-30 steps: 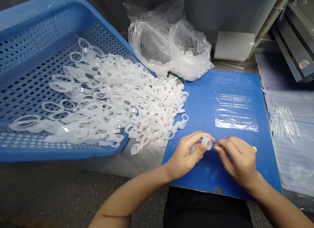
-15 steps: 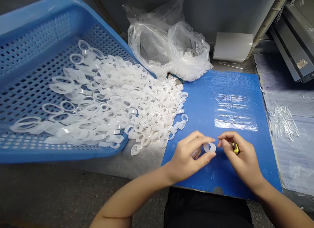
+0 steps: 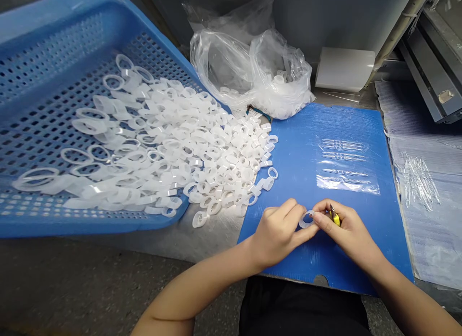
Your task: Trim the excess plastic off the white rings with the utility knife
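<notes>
My left hand [image 3: 279,232] is closed on a translucent white plastic ring [image 3: 305,225], held low over the blue board [image 3: 296,158]. My right hand [image 3: 348,230] meets it from the other side, thumb and forefinger pinched at the ring's right edge. Tucked in the curl of my right fingers is a small yellow tool with a dark pointed tip [image 3: 336,217]. Its lower part is hidden by the hand. To the left, a large heap of similar rings [image 3: 231,158] spills onto the metal tabletop and the board's edge.
A tilted blue perforated basket [image 3: 104,230] pours the rings out at left. Behind stands a clear plastic bag [image 3: 285,102] with more rings. A clear sheet with thin clear pieces [image 3: 342,156] lies on the board; a loose pile of similar pieces [image 3: 420,182] is at right.
My right hand has moved left and now touches the ring, which has turned to show its opening. My left fingers have curled in, and the tool's dark tip has come into view.
</notes>
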The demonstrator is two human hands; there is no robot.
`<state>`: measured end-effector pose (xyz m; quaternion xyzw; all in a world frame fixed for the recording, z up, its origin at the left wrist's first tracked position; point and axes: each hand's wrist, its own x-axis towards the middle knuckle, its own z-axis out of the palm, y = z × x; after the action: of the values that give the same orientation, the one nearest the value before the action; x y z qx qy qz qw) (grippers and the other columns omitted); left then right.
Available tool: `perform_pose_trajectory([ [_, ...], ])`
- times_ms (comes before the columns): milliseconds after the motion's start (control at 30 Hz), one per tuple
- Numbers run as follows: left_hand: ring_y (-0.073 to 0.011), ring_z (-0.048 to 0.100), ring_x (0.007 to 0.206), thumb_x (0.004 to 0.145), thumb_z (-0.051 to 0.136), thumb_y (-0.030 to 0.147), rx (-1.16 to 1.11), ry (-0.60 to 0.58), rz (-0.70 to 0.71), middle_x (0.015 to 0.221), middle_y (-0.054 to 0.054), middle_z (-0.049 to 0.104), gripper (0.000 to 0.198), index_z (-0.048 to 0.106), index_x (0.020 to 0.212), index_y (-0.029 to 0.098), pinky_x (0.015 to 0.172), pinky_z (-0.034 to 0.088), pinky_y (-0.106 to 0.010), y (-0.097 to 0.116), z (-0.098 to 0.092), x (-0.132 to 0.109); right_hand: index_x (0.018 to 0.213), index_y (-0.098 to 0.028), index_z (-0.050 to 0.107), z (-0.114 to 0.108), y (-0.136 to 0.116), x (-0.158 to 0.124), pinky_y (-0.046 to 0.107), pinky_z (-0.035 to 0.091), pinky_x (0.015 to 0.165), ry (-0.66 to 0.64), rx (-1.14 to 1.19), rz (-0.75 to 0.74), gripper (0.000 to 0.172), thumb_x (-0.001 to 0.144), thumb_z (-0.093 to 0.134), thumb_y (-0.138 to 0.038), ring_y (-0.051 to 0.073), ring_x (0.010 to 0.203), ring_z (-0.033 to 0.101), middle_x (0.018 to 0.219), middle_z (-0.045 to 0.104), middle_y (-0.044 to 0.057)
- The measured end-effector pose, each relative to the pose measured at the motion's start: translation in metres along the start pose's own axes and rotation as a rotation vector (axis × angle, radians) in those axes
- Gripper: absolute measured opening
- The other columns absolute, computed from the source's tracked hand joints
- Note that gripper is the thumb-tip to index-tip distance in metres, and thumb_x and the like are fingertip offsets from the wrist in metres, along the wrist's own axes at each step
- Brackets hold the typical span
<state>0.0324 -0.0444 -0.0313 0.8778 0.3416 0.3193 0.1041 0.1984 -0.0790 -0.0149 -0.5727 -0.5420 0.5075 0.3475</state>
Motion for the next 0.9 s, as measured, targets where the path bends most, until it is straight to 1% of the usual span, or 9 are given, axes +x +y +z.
perform_pose_trajectory([
  [133, -0.0127, 0.062, 0.057, 0.096, 0.046, 0.027, 0.007, -0.006, 0.058, 0.067, -0.002, 0.064, 0.023, 0.061, 0.086, 0.012, 0.052, 0.045, -0.023, 0.0, -0.003, -0.002, 0.074, -0.018, 0.06, 0.002, -0.002, 0.002, 0.023, 0.037, 0.055, 0.038, 0.046, 0.029, 0.023, 0.085, 0.055, -0.037, 0.012, 0.057, 0.046, 0.061, 0.052, -0.003],
  [233, -0.016, 0.069, 0.071, 0.098, 0.043, 0.024, -0.007, 0.029, 0.088, 0.079, -0.007, 0.071, 0.022, 0.06, 0.101, 0.011, 0.062, 0.052, -0.024, -0.002, -0.006, -0.003, 0.073, -0.018, 0.058, 0.005, -0.003, 0.005, 0.023, 0.04, 0.058, 0.007, 0.15, 0.05, 0.021, 0.081, 0.057, -0.037, 0.012, 0.06, 0.047, 0.063, 0.052, -0.003],
  [333, -0.0179, 0.072, 0.084, 0.097, 0.044, 0.02, -0.062, 0.009, 0.122, 0.092, -0.007, 0.074, 0.02, 0.062, 0.106, 0.016, 0.072, 0.055, -0.023, -0.012, -0.005, -0.008, 0.072, -0.017, 0.059, 0.007, 0.0, 0.01, 0.023, 0.038, 0.058, 0.001, 0.263, 0.042, 0.022, 0.079, 0.06, -0.039, 0.011, 0.06, 0.043, 0.063, 0.051, -0.003],
  [433, -0.0179, 0.073, 0.084, 0.094, 0.049, 0.02, -0.128, 0.011, 0.109, 0.097, -0.005, 0.076, 0.02, 0.065, 0.108, 0.022, 0.074, 0.056, -0.022, -0.025, -0.002, -0.013, 0.072, -0.016, 0.063, 0.008, 0.004, 0.014, 0.023, 0.035, 0.057, 0.01, 0.339, 0.008, 0.028, 0.077, 0.064, -0.044, 0.01, 0.059, 0.04, 0.062, 0.05, -0.004],
  [500, -0.0194, 0.074, 0.081, 0.091, 0.056, 0.03, -0.192, 0.015, 0.006, 0.097, -0.005, 0.077, 0.022, 0.066, 0.108, 0.023, 0.072, 0.058, -0.023, -0.029, 0.0, -0.014, 0.073, -0.016, 0.067, 0.01, 0.005, 0.014, 0.024, 0.034, 0.057, 0.008, 0.345, -0.024, 0.033, 0.078, 0.063, -0.048, 0.011, 0.058, 0.04, 0.061, 0.051, -0.003],
  [600, -0.0208, 0.074, 0.075, 0.085, 0.058, 0.049, -0.378, -0.06, -0.309, 0.088, -0.003, 0.077, 0.032, 0.069, 0.101, 0.024, 0.066, 0.059, -0.024, -0.026, -0.001, -0.009, 0.077, -0.018, 0.072, 0.013, 0.006, 0.012, 0.025, 0.035, 0.056, 0.034, 0.246, -0.14, 0.034, 0.081, 0.06, -0.05, 0.012, 0.059, 0.042, 0.063, 0.051, -0.002],
  [700, -0.0219, 0.072, 0.072, 0.082, 0.056, 0.059, -0.578, -0.087, -0.592, 0.072, -0.001, 0.074, 0.04, 0.068, 0.089, 0.022, 0.065, 0.058, -0.026, -0.014, -0.006, 0.003, 0.084, -0.021, 0.074, 0.017, 0.006, 0.01, 0.025, 0.039, 0.058, 0.122, 0.079, -0.326, 0.027, 0.085, 0.059, -0.043, 0.013, 0.059, 0.046, 0.063, 0.051, -0.002],
  [767, -0.0216, 0.07, 0.067, 0.081, 0.054, 0.062, -0.655, -0.117, -0.668, 0.063, 0.0, 0.07, 0.042, 0.065, 0.084, 0.021, 0.065, 0.056, -0.028, -0.007, -0.009, 0.009, 0.087, -0.02, 0.073, 0.02, 0.008, 0.008, 0.025, 0.042, 0.059, 0.187, -0.004, -0.43, 0.025, 0.088, 0.057, -0.039, 0.014, 0.059, 0.049, 0.064, 0.052, -0.001],
  [900, -0.0184, 0.064, 0.059, 0.08, 0.055, 0.061, -0.675, -0.19, -0.636, 0.061, 0.001, 0.067, 0.04, 0.063, 0.083, 0.021, 0.058, 0.051, -0.025, 0.001, -0.013, 0.013, 0.082, -0.018, 0.069, 0.023, 0.01, 0.005, 0.024, 0.045, 0.058, 0.288, -0.086, -0.53, 0.027, 0.091, 0.053, -0.038, 0.014, 0.06, 0.053, 0.069, 0.059, 0.002],
])
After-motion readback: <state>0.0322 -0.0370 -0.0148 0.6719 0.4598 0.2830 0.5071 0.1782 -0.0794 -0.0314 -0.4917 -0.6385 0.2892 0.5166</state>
